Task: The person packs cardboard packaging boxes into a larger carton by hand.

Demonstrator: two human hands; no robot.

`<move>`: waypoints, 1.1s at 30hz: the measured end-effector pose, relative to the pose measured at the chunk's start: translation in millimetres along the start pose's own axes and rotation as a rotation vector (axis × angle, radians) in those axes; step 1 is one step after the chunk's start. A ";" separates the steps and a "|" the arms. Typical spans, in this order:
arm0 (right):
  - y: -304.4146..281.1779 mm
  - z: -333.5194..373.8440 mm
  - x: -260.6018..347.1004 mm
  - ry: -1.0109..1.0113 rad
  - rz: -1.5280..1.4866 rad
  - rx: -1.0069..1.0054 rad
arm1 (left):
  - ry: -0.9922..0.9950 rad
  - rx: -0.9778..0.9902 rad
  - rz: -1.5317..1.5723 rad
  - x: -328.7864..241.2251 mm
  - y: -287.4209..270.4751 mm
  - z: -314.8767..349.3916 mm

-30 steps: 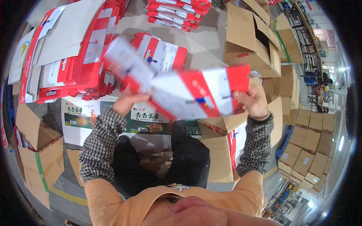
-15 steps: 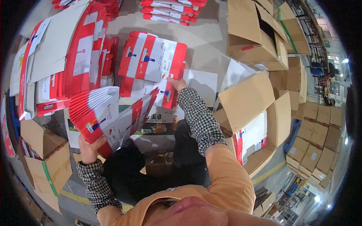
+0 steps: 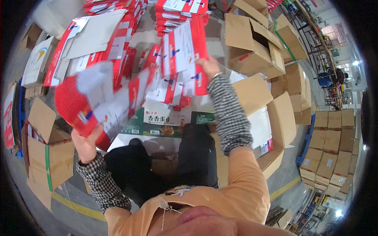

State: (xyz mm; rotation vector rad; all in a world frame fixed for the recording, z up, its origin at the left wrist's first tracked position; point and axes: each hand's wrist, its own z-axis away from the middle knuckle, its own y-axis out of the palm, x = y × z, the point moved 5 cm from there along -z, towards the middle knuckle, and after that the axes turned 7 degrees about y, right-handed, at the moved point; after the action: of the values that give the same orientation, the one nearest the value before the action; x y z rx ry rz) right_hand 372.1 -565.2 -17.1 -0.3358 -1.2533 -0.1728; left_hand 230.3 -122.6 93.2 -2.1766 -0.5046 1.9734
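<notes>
My left hand (image 3: 87,142) is closed on the near end of a fanned stack of flattened red-and-white cartons (image 3: 94,104), blurred by motion and held tilted above my lap. Up at the middle, my right hand (image 3: 209,67) grips the right edge of a bundle of flat cartons (image 3: 180,49) of the same colours. This bundle is tilted upright over more flat cartons (image 3: 159,92) lying beneath it. Fingers of the right hand are partly hidden behind the bundle.
Left of centre rises a tall pile of red-and-white cartons topped by a grey board (image 3: 92,37). More stacks (image 3: 167,19) stand at the back. A printed green-and-white board (image 3: 163,120) lies before my knees. Open brown boxes (image 3: 51,161) (image 3: 252,43) flank me; closed boxes (image 3: 325,145) are stacked far right.
My right hand has moved away from me and to the right, lifting and tilting its bundle. My left hand's cartons have swung to the left. The view has shifted too.
</notes>
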 end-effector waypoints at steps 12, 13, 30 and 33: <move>-51.0 297.5 335.1 -1.333 1.676 0.010 | 0.052 -0.183 0.658 -39.2 -33.7 -19.1; -19.5 316.5 331.7 -1.494 1.858 0.042 | 0.011 -0.105 0.717 -38.2 -35.3 -15.1; 83.7 295.8 119.1 -0.495 1.360 0.505 | -0.433 0.293 1.193 50.8 86.7 134.1; 72.3 293.1 35.3 -0.188 1.392 0.737 | -0.488 0.356 1.330 49.5 91.8 148.6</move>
State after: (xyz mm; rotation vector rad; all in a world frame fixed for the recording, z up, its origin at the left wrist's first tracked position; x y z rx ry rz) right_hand 141.7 -395.3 84.9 -0.5040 -0.9352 1.4912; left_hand 99.9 -206.3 -1.5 -1.8410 1.5421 2.7734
